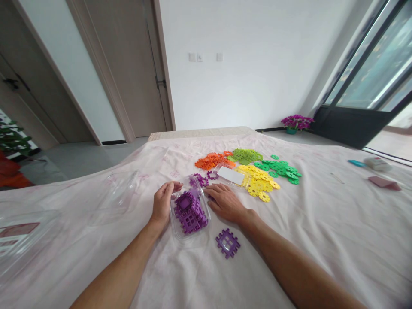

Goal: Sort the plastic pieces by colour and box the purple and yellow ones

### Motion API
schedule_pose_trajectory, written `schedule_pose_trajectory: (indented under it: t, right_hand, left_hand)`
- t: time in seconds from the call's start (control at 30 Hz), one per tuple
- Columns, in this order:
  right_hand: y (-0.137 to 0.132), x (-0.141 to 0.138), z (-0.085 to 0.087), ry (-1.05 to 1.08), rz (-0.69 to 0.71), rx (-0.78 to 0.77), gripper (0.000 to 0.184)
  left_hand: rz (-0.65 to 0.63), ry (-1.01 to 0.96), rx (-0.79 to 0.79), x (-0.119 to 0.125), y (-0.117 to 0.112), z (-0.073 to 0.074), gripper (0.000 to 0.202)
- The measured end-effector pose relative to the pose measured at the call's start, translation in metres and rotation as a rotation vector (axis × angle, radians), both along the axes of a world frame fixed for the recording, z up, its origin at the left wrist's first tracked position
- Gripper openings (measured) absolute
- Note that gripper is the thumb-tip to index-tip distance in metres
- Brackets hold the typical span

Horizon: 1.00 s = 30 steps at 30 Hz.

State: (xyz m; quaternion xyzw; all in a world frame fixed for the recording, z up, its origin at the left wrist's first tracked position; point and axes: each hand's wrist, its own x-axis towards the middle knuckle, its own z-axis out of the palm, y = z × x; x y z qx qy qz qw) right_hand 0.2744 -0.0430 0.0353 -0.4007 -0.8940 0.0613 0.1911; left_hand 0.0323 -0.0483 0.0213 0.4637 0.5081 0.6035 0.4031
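A clear plastic box (178, 234) sits tilted on the cloth between my hands, holding a heap of purple interlocking plastic pieces (190, 216). My left hand (163, 204) is closed at the box's left rim, its fingertips bent over the edge. Just beyond the right rim, my right hand (227, 202) is low on the cloth with a bit of purple plastic showing between thumb and fingers; most of that piece is hidden. A single purple square piece (228, 243) with a window pattern lies nearer to me. More purple pieces (212, 175) lie behind the box.
Orange pieces (210, 161), lime-green pieces (246, 155), yellow discs (260, 180) and green discs (285, 168) form piles farther back. A clear container with a white label (230, 175) lies among them. Clear plastic packaging (119, 193) is at left; a pink cloth (384, 183) lies far right.
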Motion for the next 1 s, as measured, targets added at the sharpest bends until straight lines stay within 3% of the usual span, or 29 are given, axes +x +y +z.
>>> schedule_pose_trajectory:
  t: [0.2,0.43,0.7,1.0]
  right_hand:
    - [-0.011,-0.012,0.006,0.025,0.204,0.006,0.040]
    - [-0.010,-0.014,0.003,0.062,0.180,-0.009,0.041]
    - [-0.010,-0.013,0.005,0.045,0.204,-0.016,0.028]
    - [-0.005,-0.012,-0.003,0.083,0.185,-0.025,0.039]
  left_hand:
    - [-0.029,-0.019,-0.004,0.000,0.002,-0.003,0.040]
    - [-0.066,-0.048,-0.006,0.001,0.003,-0.008,0.042]
    - [-0.092,-0.059,0.005,0.004,0.002,-0.006,0.040]
    - [-0.119,-0.001,-0.029,0.003,0.004,-0.011,0.042]
